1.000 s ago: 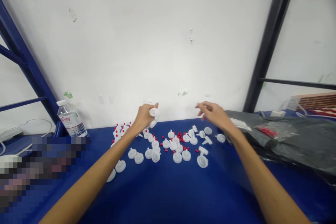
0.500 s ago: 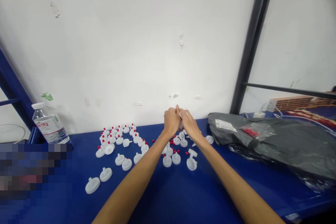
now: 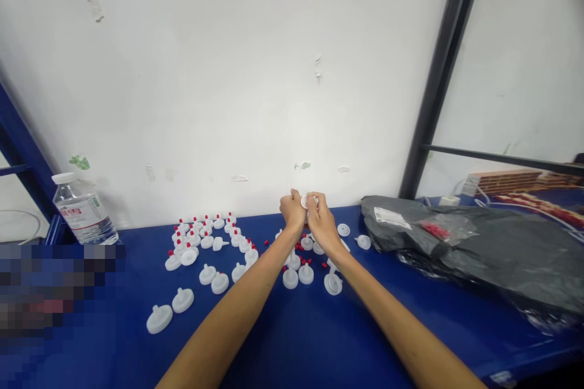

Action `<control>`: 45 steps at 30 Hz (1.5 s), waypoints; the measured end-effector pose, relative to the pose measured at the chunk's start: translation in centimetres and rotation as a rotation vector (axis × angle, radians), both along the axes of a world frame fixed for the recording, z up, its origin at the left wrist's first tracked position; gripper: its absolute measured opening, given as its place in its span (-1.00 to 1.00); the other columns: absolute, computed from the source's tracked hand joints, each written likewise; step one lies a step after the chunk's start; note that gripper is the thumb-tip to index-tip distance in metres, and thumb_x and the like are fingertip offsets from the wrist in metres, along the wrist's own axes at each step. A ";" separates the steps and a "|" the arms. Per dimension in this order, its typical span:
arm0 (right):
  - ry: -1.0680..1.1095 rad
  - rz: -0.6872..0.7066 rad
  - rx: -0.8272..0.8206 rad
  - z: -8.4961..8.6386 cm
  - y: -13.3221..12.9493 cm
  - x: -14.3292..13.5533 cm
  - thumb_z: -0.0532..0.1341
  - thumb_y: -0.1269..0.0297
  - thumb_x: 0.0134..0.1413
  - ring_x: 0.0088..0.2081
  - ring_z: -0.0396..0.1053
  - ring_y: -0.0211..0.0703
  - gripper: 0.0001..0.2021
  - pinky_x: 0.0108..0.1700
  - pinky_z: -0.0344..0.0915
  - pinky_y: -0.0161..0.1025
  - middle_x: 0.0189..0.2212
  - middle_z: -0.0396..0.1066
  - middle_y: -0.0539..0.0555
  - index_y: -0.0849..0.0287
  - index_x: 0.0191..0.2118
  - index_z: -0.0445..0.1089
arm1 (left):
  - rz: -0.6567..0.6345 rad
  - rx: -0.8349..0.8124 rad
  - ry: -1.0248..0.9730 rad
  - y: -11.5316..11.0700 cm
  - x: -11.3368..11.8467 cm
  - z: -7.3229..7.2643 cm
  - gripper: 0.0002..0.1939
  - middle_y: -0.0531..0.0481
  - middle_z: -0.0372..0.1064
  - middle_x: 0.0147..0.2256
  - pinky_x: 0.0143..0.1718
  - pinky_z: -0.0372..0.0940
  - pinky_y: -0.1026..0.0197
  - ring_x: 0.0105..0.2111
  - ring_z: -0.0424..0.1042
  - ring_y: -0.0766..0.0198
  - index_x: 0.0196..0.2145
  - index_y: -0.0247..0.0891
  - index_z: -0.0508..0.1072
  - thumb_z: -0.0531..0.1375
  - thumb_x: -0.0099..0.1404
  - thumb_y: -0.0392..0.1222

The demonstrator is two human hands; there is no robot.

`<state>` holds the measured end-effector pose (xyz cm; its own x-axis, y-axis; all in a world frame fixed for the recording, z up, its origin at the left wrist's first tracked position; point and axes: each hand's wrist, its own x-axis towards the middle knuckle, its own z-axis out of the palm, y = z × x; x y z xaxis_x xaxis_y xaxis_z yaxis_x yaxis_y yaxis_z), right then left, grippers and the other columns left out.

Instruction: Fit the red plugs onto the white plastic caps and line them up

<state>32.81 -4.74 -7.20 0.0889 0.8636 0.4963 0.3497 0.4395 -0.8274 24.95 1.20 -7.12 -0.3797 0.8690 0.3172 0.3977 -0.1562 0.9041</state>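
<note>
Near the wall, my left hand and my right hand meet above the blue table. Between them is a small round white piece, pinched by the fingers of my right hand; my left fingers are curled against its left side. Below and around my wrists lie several white caps and small red tips. To the left, several white caps with red tips stand in rough rows, and a few without red tips stand nearer me.
A water bottle stands at the back left. On the right lies a dark grey plastic bag with a clear packet of red pieces on it. A dark metal post rises behind.
My hands have turned and shifted slightly left, so the round white piece now shows between them. A white disc right of my right wrist has come into view.
</note>
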 end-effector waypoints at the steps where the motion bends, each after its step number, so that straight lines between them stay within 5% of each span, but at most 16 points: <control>1: -0.007 -0.012 0.000 0.0 0.1 0.0 -0.10 -0.10 0.35 0.01 0.40 0.08 -0.62 -0.04 0.33 -0.06 -0.08 0.47 0.14 0.04 -0.03 0.23 | -0.004 -0.001 -0.005 0.0 0.1 -0.1 -0.45 -0.01 0.18 -0.65 -0.51 0.02 0.21 -0.57 0.23 0.22 -0.61 -0.17 0.23 -0.21 0.43 0.08; 11: -0.005 -0.065 -0.041 0.3 0.2 0.0 -0.10 -0.04 0.34 0.00 0.34 0.09 -0.68 0.05 0.24 0.00 -0.12 0.46 0.10 0.00 -0.09 0.25 | 0.012 -0.014 -0.049 -1.4 0.6 1.2 -0.51 -0.04 0.23 -0.59 -0.47 0.01 0.20 -0.51 0.24 0.23 -0.62 -0.17 0.19 -0.15 0.43 0.00; 17: 0.113 -0.032 -0.093 0.3 0.2 0.0 -0.12 -0.12 0.32 -0.01 0.37 0.06 -0.62 -0.10 0.34 -0.09 -0.11 0.46 0.09 0.00 -0.10 0.26 | -0.014 -0.078 -0.252 -1.0 1.2 0.9 -0.55 -0.08 0.32 -0.58 -0.47 0.14 0.20 -0.47 0.36 0.17 -0.55 -0.20 0.31 -0.13 0.41 -0.03; 25: 0.328 0.015 -0.188 -0.6 1.7 0.5 -0.08 -0.22 0.26 -0.46 0.37 -0.12 -0.55 -0.53 0.23 -0.25 -0.47 0.38 -0.05 0.03 -0.17 0.30 | -0.071 -0.202 -0.586 -1.0 2.1 1.1 -0.75 0.07 0.18 -0.68 -0.63 0.14 0.27 -0.71 0.21 0.31 -0.49 -0.26 0.34 -0.01 0.27 -0.15; 31: 0.391 0.002 -0.167 -0.4 2.1 0.8 -0.04 -0.26 0.21 -0.56 0.28 -0.19 -0.53 -0.59 0.11 -0.29 -0.55 0.32 -0.11 0.04 -0.19 0.30 | -0.109 -0.201 -0.713 -1.2 2.1 1.8 -0.80 0.14 0.08 -0.72 -0.69 0.06 0.33 -0.76 0.12 0.37 -0.53 -0.25 0.28 0.03 0.23 -0.23; 45: 0.322 -0.053 -0.141 -0.6 2.1 1.2 -0.03 -0.26 0.23 -0.63 0.25 -0.18 -0.55 -0.60 0.05 -0.25 -0.63 0.26 -0.10 0.02 -0.26 0.27 | -0.214 -0.152 -0.336 -0.9 1.6 1.1 -0.70 0.10 0.12 -0.71 -0.62 0.10 0.31 -0.70 0.18 0.34 -0.55 -0.26 0.31 0.00 0.32 -0.19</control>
<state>34.06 -2.62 -7.83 0.2680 0.9116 0.3117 0.0803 0.3013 -0.9501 26.56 0.34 -6.03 -0.2460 0.9668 0.0692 0.0498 -0.0587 0.9970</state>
